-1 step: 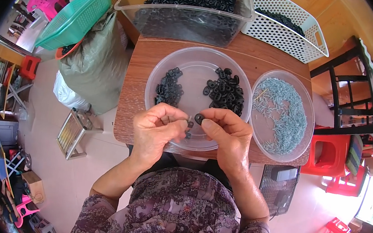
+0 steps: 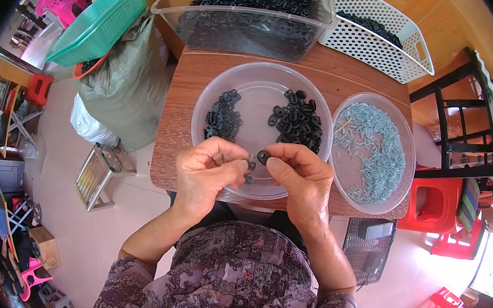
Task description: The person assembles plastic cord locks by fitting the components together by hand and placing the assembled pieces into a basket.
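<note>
Over the near side of a round clear plastic tub [image 2: 267,67], my right hand [image 2: 303,175] pinches a black oval plastic piece with holes [image 2: 263,157] between thumb and forefinger. Close beside it, my left hand [image 2: 209,168] has its thumb and fingers drawn together; what they hold is too small and blurred to make out. Small dark bits show by its fingertips. Inside the tub, smaller black parts [image 2: 224,115] lie in a heap at the left, and black oval pieces [image 2: 297,120] are piled at the right.
Right of the tub stands a clear tub [image 2: 339,185] of small silvery screws [image 2: 385,150]. A clear bin [image 2: 241,30] of black pieces and a white perforated basket [image 2: 371,50] line the table's [image 2: 184,87] back. A full sack [image 2: 126,93] stands left; red stools [image 2: 432,203] stand right.
</note>
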